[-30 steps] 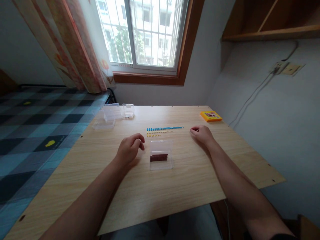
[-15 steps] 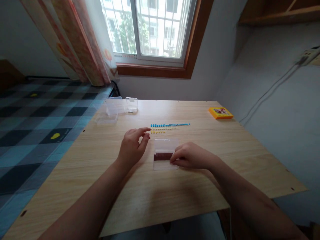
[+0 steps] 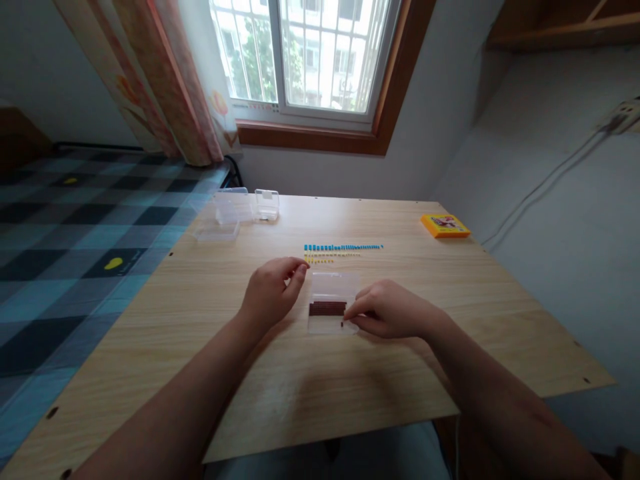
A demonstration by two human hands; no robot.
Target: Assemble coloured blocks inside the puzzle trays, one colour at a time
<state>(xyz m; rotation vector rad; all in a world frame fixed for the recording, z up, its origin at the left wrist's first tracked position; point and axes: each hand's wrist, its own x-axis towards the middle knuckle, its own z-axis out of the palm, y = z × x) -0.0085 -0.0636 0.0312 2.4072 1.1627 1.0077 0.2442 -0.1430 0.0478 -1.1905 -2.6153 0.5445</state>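
Note:
An open clear plastic box (image 3: 327,329) lies in front of me, its lid (image 3: 334,285) tipped back on the far side. Across it runs a tight row of dark brown pieces (image 3: 327,309). My right hand (image 3: 393,310) reaches in from the right with bent fingers, and a single small brown piece (image 3: 343,324) shows at its fingertips. On the left, thumb and forefinger of my left hand (image 3: 273,288) come together in a pinch beside the near end of the small yellow pieces (image 3: 323,261). Whatever they hold is too small to make out.
Beyond the box lie a row of blue pieces (image 3: 343,247) and a paler row (image 3: 335,254). Clear empty-looking boxes (image 3: 225,230) and a smaller clear case (image 3: 267,205) stand at the back left. An orange-yellow box (image 3: 445,226) lies at the back right.
My left thumb and forefinger have closed together and moved slightly right, towards the box lid. A single brown piece now shows apart from the brown row, by my right fingertips.

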